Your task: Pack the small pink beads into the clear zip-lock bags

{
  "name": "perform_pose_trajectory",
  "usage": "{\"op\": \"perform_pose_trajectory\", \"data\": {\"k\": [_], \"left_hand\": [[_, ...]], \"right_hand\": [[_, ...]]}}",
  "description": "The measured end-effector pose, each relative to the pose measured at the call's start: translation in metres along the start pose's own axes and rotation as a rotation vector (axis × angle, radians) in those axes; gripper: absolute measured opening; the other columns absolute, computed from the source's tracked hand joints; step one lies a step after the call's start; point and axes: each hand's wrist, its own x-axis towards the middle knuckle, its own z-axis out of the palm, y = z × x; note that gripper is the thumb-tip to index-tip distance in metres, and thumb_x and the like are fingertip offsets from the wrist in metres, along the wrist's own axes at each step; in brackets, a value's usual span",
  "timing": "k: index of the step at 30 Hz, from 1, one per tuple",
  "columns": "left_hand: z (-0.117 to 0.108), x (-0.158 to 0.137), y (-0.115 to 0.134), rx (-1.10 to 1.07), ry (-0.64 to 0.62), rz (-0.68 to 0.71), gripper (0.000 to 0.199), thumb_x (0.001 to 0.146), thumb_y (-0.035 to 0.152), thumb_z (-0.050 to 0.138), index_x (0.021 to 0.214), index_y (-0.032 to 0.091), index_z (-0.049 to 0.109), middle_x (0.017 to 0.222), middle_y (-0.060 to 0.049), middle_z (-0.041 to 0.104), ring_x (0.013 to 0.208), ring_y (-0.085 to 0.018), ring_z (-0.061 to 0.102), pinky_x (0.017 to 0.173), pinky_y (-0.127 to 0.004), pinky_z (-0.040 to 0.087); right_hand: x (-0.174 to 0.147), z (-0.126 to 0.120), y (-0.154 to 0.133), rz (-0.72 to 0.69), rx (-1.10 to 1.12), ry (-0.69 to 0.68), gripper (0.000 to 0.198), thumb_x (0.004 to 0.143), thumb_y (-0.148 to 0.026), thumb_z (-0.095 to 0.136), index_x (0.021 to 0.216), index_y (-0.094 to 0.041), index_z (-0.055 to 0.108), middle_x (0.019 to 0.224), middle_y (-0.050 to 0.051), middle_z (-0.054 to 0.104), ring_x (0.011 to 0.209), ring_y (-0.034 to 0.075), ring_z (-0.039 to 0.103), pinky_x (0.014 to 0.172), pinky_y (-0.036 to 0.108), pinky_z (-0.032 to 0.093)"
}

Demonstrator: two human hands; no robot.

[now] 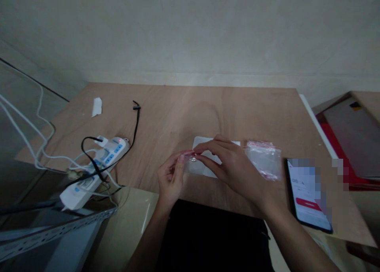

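My left hand (172,175) pinches the top edge of a small clear zip bag (192,166) between thumb and forefinger. From the other side, my right hand (227,157) closes its fingertips on the bag's upper edge, close to the left fingertips. A small shiny spot shows in the bag just under the fingers, too small to name. Below the hands lies a white sheet (204,171) with rounded corners, partly covered by my right hand. Right of it rests a pile of clear zip bags (264,159) with red strips.
A smartphone (308,200) with a lit screen lies at the right of the wooden table (166,117). On the left are a white power strip (109,155) with tangled cables and a scrap of white paper (97,107). A red and grey box (353,145) stands far right.
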Motion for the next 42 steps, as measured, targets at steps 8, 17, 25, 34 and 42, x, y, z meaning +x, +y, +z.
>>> {"op": "perform_pose_trajectory", "data": {"k": [8, 17, 25, 34, 42], "left_hand": [[0.005, -0.004, 0.007, -0.056, 0.011, -0.028, 0.027, 0.094, 0.039, 0.055, 0.091, 0.021, 0.075, 0.088, -0.004, 0.079, 0.080, -0.016, 0.074, 0.073, -0.025, 0.059], [0.004, -0.002, 0.012, -0.040, -0.070, 0.057, 0.023, 0.089, 0.038, 0.061, 0.092, 0.020, 0.074, 0.090, -0.007, 0.078, 0.084, -0.019, 0.075, 0.078, -0.030, 0.060], [0.000, 0.004, 0.021, -0.024, 0.034, 0.070, 0.011, 0.082, 0.030, 0.071, 0.076, 0.021, 0.073, 0.071, -0.001, 0.075, 0.066, -0.014, 0.071, 0.064, -0.024, 0.057], [-0.004, 0.007, 0.029, -0.051, -0.026, 0.041, 0.021, 0.079, 0.041, 0.073, 0.086, 0.021, 0.072, 0.080, -0.004, 0.076, 0.073, -0.016, 0.072, 0.066, -0.026, 0.058], [-0.008, 0.003, 0.025, 0.055, -0.362, -0.102, 0.008, 0.076, 0.028, 0.076, 0.072, 0.022, 0.074, 0.068, -0.001, 0.075, 0.064, -0.015, 0.071, 0.060, -0.023, 0.057]], "right_hand": [[-0.004, -0.010, 0.001, -0.071, -0.131, -0.068, 0.019, 0.092, -0.030, 0.060, 0.099, -0.016, 0.070, 0.090, 0.007, 0.075, 0.085, 0.021, 0.065, 0.075, 0.033, 0.053], [-0.005, -0.018, 0.004, -0.141, -0.182, -0.106, 0.018, 0.094, -0.021, 0.056, 0.099, -0.018, 0.073, 0.088, 0.007, 0.073, 0.082, 0.020, 0.061, 0.072, 0.033, 0.051], [-0.010, -0.022, -0.004, -0.116, -0.234, 0.020, 0.026, 0.096, -0.027, 0.052, 0.086, -0.017, 0.074, 0.099, 0.013, 0.065, 0.086, 0.022, 0.060, 0.068, 0.034, 0.053], [-0.014, -0.026, -0.002, -0.110, -0.144, 0.055, 0.018, 0.096, -0.018, 0.051, 0.093, -0.017, 0.069, 0.086, 0.007, 0.072, 0.079, 0.018, 0.066, 0.069, 0.031, 0.056], [-0.018, -0.029, 0.000, -0.068, -0.156, 0.079, 0.010, 0.095, -0.022, 0.057, 0.092, -0.017, 0.066, 0.082, 0.004, 0.076, 0.071, 0.015, 0.070, 0.067, 0.026, 0.054]]}}
